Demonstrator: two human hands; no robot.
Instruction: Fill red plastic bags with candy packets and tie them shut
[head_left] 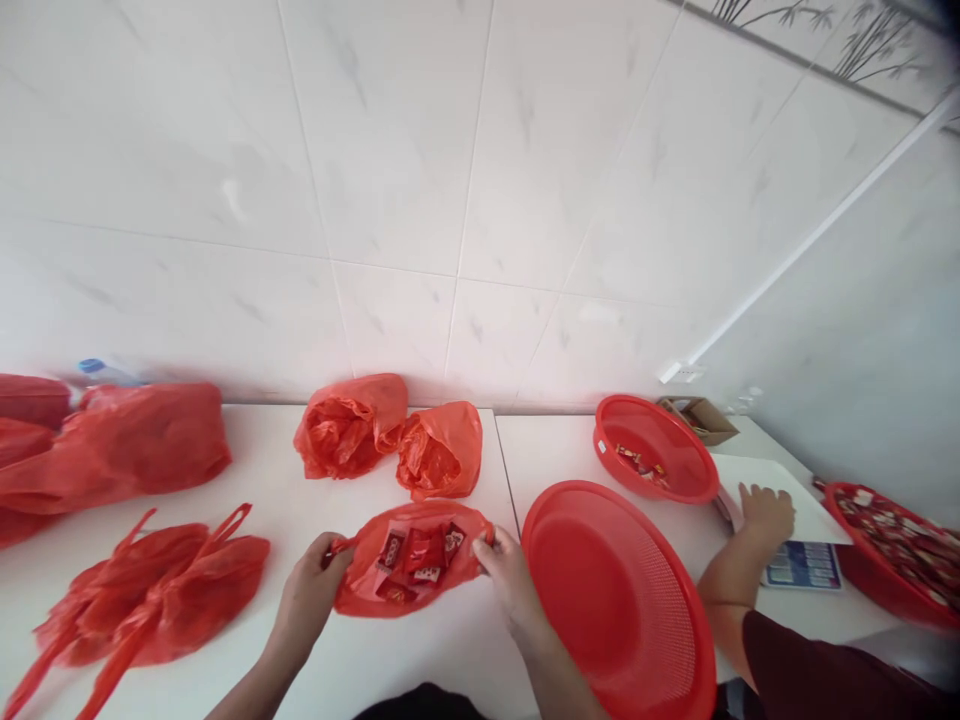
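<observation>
A red plastic bag (360,590) is stretched open above the white table, with several small dark and red wrapped packets (420,553) inside. My left hand (315,580) pinches its left edge. On the opposite edge, my right hand (506,575) grips the bag between thumb and fingers. Just right of my right hand stands a big red basket (592,580) with nothing in it. Behind the bag lie two crumpled red bags (349,425) (442,450).
Tied red bags (165,590) and fuller ones (150,435) lie left, near a blue-capped bottle (94,367). At right are a basin (660,450), a cardboard box (701,418), a co-worker's arm (739,575) on white paper (780,490) and a basket of packets (847,570).
</observation>
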